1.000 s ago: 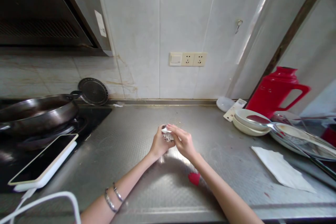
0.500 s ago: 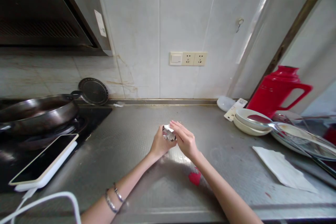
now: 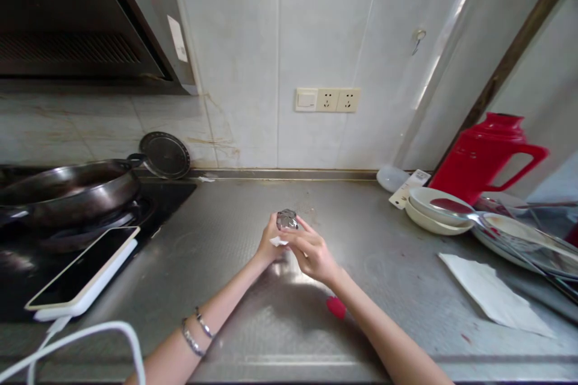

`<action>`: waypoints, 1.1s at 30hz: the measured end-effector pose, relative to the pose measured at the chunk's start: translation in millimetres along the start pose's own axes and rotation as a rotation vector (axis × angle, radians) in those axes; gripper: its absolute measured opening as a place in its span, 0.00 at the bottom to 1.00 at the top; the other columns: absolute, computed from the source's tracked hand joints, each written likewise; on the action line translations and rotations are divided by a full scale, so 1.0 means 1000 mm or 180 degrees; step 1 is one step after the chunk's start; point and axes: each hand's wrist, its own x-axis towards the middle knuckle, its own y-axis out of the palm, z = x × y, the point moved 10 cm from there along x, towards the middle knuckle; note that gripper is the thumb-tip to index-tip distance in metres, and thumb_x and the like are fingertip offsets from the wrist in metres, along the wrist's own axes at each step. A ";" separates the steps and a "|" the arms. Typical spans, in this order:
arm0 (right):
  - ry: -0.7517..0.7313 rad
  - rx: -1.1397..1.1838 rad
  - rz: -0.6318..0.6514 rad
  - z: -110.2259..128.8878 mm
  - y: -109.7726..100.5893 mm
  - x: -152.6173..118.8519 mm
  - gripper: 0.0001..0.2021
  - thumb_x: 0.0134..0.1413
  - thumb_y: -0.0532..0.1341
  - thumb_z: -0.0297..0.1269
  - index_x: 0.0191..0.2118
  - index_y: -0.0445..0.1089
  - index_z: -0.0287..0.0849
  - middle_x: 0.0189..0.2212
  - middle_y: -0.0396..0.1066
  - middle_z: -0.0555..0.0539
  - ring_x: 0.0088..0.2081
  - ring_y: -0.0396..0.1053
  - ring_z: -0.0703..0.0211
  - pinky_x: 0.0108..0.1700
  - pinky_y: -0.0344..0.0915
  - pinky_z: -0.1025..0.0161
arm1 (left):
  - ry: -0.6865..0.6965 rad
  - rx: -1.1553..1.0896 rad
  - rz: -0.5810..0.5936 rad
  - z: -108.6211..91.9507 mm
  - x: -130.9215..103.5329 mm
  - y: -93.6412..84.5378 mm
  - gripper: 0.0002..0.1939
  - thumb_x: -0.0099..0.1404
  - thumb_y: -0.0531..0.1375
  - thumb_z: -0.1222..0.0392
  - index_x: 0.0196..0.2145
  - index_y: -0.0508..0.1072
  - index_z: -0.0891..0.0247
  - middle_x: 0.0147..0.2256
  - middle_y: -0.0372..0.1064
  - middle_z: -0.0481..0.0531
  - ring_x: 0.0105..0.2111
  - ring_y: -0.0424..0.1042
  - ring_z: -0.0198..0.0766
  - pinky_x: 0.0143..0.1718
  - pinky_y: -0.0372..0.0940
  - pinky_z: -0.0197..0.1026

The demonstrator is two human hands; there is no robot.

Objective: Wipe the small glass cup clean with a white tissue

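Over the middle of the counter, my left hand (image 3: 268, 242) is wrapped round a small shiny, see-through glass (image 3: 287, 218) from its left side. My right hand (image 3: 315, 254) presses against the glass from the right and front, fingers bent and laid across it. A scrap of white tissue (image 3: 279, 242) pokes out beyond the right fingertips, on the near side of the glass. The lower part of the glass is hidden by both hands. On the counter below my right wrist lies a red patch (image 3: 336, 307).
At left, a pan (image 3: 72, 192) sits on the stove beside a phone (image 3: 85, 267) on a white block with a white cable (image 3: 108, 328). To the right are stacked bowls (image 3: 436, 219), a red thermos jug (image 3: 485, 156), plates (image 3: 528, 240) and a folded paper towel (image 3: 494, 295).
My right hand has moved slightly down and left, bringing the tissue from the top of the glass to its near side. The glass stays in my left hand, and the view has shifted slightly.
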 end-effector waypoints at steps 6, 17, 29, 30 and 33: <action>0.1816 0.0216 -0.1603 -0.073 -0.048 -0.029 0.11 0.60 0.56 0.37 0.43 0.75 0.48 0.41 0.77 0.49 0.48 0.72 0.49 0.54 0.66 0.45 | -0.0563 -0.0319 0.0177 -0.002 -0.010 0.017 0.27 0.45 0.69 0.56 0.40 0.62 0.63 0.28 0.65 0.44 0.21 0.65 0.30 0.17 0.63 0.32; 0.1411 0.0932 -0.0866 -0.051 -0.017 -0.013 0.11 0.59 0.57 0.37 0.43 0.76 0.50 0.42 0.76 0.49 0.48 0.72 0.50 0.60 0.57 0.42 | -0.0684 -0.0572 0.0347 -0.011 -0.013 0.020 0.28 0.46 0.69 0.50 0.41 0.65 0.64 0.29 0.67 0.47 0.24 0.68 0.32 0.20 0.66 0.33; 0.2444 0.0795 -0.1352 -0.094 -0.038 -0.030 0.16 0.56 0.57 0.47 0.38 0.76 0.41 0.34 0.77 0.47 0.37 0.73 0.53 0.39 0.69 0.59 | -0.1046 -0.0763 0.0635 -0.003 -0.018 0.030 0.26 0.46 0.69 0.52 0.39 0.65 0.64 0.25 0.65 0.44 0.20 0.66 0.30 0.20 0.67 0.35; 0.2425 0.0924 -0.1147 -0.094 -0.032 -0.027 0.16 0.57 0.57 0.47 0.39 0.76 0.41 0.37 0.77 0.46 0.40 0.73 0.52 0.43 0.69 0.58 | -0.1048 -0.0806 0.0720 -0.005 -0.020 0.032 0.25 0.47 0.69 0.52 0.39 0.65 0.64 0.25 0.65 0.45 0.21 0.66 0.31 0.20 0.68 0.35; 0.2329 0.1386 -0.0417 -0.090 -0.011 -0.020 0.16 0.58 0.56 0.43 0.46 0.74 0.44 0.48 0.73 0.45 0.52 0.68 0.50 0.54 0.63 0.52 | -0.1098 -0.0898 0.0900 -0.009 -0.024 0.036 0.26 0.49 0.67 0.49 0.42 0.67 0.63 0.25 0.65 0.46 0.21 0.67 0.32 0.22 0.68 0.36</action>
